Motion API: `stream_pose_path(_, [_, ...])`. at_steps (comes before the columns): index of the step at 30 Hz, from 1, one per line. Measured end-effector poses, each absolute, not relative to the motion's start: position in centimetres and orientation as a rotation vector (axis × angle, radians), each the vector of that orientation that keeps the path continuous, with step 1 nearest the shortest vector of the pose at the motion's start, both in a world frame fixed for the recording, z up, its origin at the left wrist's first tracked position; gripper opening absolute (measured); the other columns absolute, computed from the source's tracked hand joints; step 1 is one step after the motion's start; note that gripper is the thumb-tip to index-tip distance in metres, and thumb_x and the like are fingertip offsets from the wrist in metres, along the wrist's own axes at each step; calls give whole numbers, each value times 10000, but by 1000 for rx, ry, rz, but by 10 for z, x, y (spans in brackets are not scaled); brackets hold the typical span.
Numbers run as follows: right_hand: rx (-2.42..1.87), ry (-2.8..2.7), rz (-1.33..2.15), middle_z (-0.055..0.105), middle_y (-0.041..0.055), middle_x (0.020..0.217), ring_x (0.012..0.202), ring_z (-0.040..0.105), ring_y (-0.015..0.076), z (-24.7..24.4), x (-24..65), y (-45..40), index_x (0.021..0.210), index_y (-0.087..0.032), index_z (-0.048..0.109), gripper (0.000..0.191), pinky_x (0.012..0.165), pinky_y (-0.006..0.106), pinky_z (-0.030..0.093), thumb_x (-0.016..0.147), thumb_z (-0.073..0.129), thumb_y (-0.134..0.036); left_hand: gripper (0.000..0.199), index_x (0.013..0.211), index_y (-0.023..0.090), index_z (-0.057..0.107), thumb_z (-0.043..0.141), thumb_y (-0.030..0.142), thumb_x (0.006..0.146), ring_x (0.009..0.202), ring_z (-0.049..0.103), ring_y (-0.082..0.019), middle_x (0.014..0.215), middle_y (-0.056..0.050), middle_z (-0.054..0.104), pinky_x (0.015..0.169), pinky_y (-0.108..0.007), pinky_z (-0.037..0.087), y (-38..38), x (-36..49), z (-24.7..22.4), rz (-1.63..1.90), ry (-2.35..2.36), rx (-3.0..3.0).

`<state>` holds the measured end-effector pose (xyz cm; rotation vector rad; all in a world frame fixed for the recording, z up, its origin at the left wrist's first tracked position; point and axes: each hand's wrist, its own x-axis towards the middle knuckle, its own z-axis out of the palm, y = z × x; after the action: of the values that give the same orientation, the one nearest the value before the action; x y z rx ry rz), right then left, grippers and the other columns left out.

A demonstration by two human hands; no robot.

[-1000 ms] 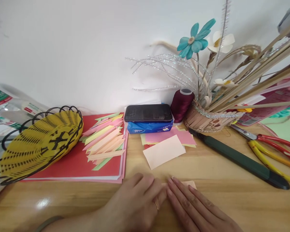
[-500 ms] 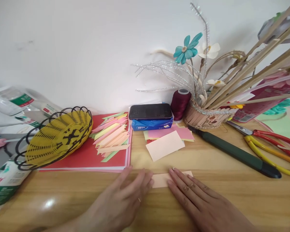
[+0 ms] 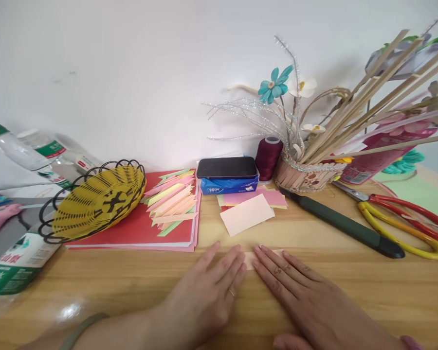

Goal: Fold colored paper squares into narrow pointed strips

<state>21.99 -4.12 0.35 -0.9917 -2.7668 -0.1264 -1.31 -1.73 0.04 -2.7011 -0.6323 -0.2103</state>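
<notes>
A peach paper strip (image 3: 248,261) lies flat on the wooden table, mostly covered by my hands. My left hand (image 3: 211,287) rests over its left end with fingers stretched out. Pressed flat on its right part is my right hand (image 3: 295,291), fingers straight and close together. A narrow bit of the paper shows between the two hands. Just beyond them sits a larger peach paper sheet (image 3: 246,215), partly on top of pink and yellow sheets (image 3: 275,197).
Folded paper strips (image 3: 175,199) are piled on red paper (image 3: 131,233) beside a yellow basket (image 3: 98,204). A phone (image 3: 226,167) tops a blue tissue pack (image 3: 228,185). To the right are a dark green tool (image 3: 343,221), scissors (image 3: 401,214), thread (image 3: 269,158) and a flower pot (image 3: 306,175).
My left hand has slid right along the strip, closer to my right hand, and covers more of it. My right hand stays flat on the paper. The camera view has shifted slightly.
</notes>
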Motion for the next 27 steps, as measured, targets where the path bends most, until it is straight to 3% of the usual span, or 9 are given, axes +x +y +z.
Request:
stream_pose_path(10, [-1012,-2773,-319,436,133,1347,1216,445,253,5,259,-45,1416,-78,207,755,865,432,482,828,480,-466,325,1188,180,534,287,168,976,1232,386,-205,1262,31,549,1095,-468,15,-12,-37,0,-274,-692,-2757])
stream_pose_path(20, [-1088,-2766,-182,412,117,1371,1230,427,254,6,257,-49,1444,-160,102,771,936,461,418,851,448,-511,374,1178,172,535,210,160,993,1199,427,-224,1248,31,560,1067,-467,56,-11,-44,2,-307,-682,-2764])
stream_pose_path(27, [-1114,-2695,-456,432,162,1346,1190,475,261,12,259,-57,1431,-57,128,831,876,444,458,837,411,-564,333,1097,136,576,266,137,976,1210,439,-206,1125,-17,640,1097,-432,69,-5,-40,-1,-562,-618,-2828])
